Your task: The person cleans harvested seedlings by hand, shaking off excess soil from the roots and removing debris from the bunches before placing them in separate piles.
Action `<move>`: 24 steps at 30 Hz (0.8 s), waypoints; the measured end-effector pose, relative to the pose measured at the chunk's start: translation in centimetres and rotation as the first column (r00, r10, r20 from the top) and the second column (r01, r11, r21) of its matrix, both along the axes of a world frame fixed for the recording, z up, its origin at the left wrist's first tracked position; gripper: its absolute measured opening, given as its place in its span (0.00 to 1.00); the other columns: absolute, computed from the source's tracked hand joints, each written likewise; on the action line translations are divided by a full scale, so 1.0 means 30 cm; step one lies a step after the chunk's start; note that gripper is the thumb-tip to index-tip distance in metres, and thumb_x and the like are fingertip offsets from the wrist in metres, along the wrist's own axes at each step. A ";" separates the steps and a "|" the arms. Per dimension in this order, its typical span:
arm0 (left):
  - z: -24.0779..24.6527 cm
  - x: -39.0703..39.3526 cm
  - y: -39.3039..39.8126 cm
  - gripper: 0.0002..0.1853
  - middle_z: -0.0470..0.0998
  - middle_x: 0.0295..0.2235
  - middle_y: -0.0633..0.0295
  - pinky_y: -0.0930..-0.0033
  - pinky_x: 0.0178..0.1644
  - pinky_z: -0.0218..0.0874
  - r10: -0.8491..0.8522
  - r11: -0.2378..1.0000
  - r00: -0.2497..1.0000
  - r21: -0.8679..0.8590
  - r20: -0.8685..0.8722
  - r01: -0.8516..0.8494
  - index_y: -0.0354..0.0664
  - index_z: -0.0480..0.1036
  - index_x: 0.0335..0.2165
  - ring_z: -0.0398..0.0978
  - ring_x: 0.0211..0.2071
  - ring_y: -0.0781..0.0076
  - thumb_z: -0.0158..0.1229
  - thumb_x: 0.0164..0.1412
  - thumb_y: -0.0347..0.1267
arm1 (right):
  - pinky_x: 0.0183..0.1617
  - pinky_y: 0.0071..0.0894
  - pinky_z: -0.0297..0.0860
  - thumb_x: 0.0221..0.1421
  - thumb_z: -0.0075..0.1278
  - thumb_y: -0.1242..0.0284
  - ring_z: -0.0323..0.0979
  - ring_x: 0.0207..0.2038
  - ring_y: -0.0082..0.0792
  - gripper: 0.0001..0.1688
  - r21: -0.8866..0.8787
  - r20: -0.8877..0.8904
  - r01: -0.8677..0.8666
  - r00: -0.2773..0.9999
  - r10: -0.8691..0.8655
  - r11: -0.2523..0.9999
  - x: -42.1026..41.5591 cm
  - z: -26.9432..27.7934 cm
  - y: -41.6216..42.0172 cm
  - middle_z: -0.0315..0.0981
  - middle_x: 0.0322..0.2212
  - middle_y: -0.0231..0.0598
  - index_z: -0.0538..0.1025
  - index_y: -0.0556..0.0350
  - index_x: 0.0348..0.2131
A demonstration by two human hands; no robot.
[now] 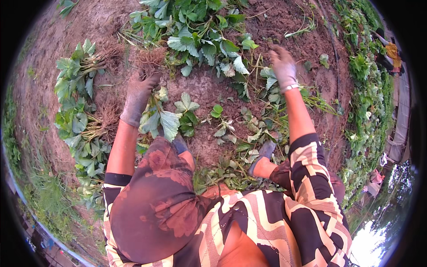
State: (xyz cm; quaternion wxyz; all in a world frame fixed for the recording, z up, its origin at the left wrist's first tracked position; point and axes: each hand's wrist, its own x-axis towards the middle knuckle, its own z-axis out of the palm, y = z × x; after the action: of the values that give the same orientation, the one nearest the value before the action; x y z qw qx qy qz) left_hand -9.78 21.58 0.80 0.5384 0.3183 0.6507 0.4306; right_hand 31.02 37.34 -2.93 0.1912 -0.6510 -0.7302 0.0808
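Note:
My left hand (141, 91), in a soiled glove, is closed round a bunch of strawberry plants; their bare roots (150, 58) stick up past the fingers and their leaves (165, 121) hang below the hand. My right hand (283, 66), gloved too, is raised at the right of a big heap of leafy strawberry plants (206, 43). Its fingers are partly bent and nothing shows clearly between them. At the left lie bundles of strawberry plants (71, 83), leaves outward, with their bare roots (108, 118) pointing towards my left hand.
Loose leaves and stems (257, 130) are scattered on the reddish soil (213, 88) between and beside my feet. A dark thin hose (334, 50) runs along the right, by a row of green plants (363, 110). Another person (392, 55) is at the far upper right.

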 end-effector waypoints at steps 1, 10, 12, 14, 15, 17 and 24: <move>-0.015 -0.025 0.001 0.18 0.75 0.39 0.64 0.73 0.37 0.68 0.014 1.000 1.000 -0.027 0.019 -0.013 0.36 0.70 0.45 0.73 0.36 0.76 0.57 0.57 0.31 | 0.49 0.34 0.67 0.55 0.51 0.62 0.73 0.43 0.45 0.22 -0.267 -0.082 0.052 0.994 -0.077 0.962 -0.109 0.003 0.011 0.75 0.40 0.49 0.73 0.56 0.45; -0.114 -0.042 0.025 0.14 0.73 0.41 0.60 0.72 0.38 0.68 -0.194 0.965 0.963 0.140 -0.186 0.221 0.36 0.71 0.44 0.73 0.38 0.74 0.54 0.58 0.27 | 0.47 0.43 0.68 0.54 0.41 0.67 0.72 0.43 0.50 0.19 -0.479 0.442 -0.212 0.780 0.443 0.852 -0.167 -0.299 0.098 0.73 0.40 0.53 0.72 0.56 0.43; -0.150 -0.062 0.019 0.14 0.76 0.35 0.60 0.73 0.35 0.67 -0.259 0.912 0.894 0.212 -0.365 0.351 0.34 0.71 0.42 0.73 0.34 0.75 0.56 0.56 0.27 | 0.49 0.39 0.67 0.50 0.43 0.71 0.71 0.44 0.46 0.21 -0.256 0.336 -0.248 0.883 0.326 0.934 -0.127 -0.277 0.063 0.73 0.39 0.51 0.72 0.51 0.46; -0.158 -0.069 0.006 0.15 0.76 0.34 0.61 0.74 0.36 0.66 -0.185 0.967 0.972 0.151 -0.146 0.207 0.34 0.71 0.42 0.73 0.33 0.75 0.58 0.55 0.27 | 0.50 0.36 0.67 0.56 0.41 0.71 0.71 0.45 0.45 0.19 -0.290 0.135 -0.308 0.924 0.357 0.906 -0.111 -0.160 0.008 0.72 0.42 0.50 0.72 0.52 0.47; -0.149 -0.063 0.007 0.16 0.77 0.34 0.62 0.75 0.36 0.66 -0.082 0.995 0.995 0.062 0.060 0.078 0.34 0.70 0.43 0.73 0.33 0.76 0.58 0.55 0.27 | 0.50 0.35 0.67 0.58 0.39 0.70 0.71 0.44 0.45 0.18 -0.285 -0.036 -0.306 0.951 0.309 0.909 -0.118 -0.099 -0.037 0.72 0.42 0.51 0.73 0.53 0.46; -0.095 -0.018 0.033 0.17 0.76 0.36 0.64 0.75 0.37 0.65 0.004 1.000 0.988 -0.025 0.152 0.000 0.35 0.69 0.44 0.73 0.33 0.77 0.58 0.55 0.27 | 0.50 0.34 0.66 0.62 0.37 0.67 0.71 0.44 0.46 0.19 -0.316 -0.247 -0.277 0.948 0.204 0.908 -0.112 0.064 -0.127 0.72 0.43 0.52 0.74 0.54 0.46; 0.089 0.134 0.086 0.16 0.76 0.35 0.63 0.76 0.37 0.65 -0.124 0.992 0.988 0.048 0.095 0.120 0.36 0.70 0.41 0.72 0.33 0.78 0.61 0.53 0.29 | 0.40 0.23 0.67 0.60 0.47 0.70 0.70 0.35 0.22 0.16 -0.353 -0.679 -0.148 0.720 -0.144 0.924 -0.160 0.395 -0.256 0.74 0.35 0.34 0.75 0.60 0.44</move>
State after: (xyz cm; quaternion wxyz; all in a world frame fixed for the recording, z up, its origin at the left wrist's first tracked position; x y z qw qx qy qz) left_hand -5.74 24.15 3.47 0.5882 0.3474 0.5937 0.4253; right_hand 26.21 29.67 8.92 0.3193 -0.5965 -0.5755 0.4595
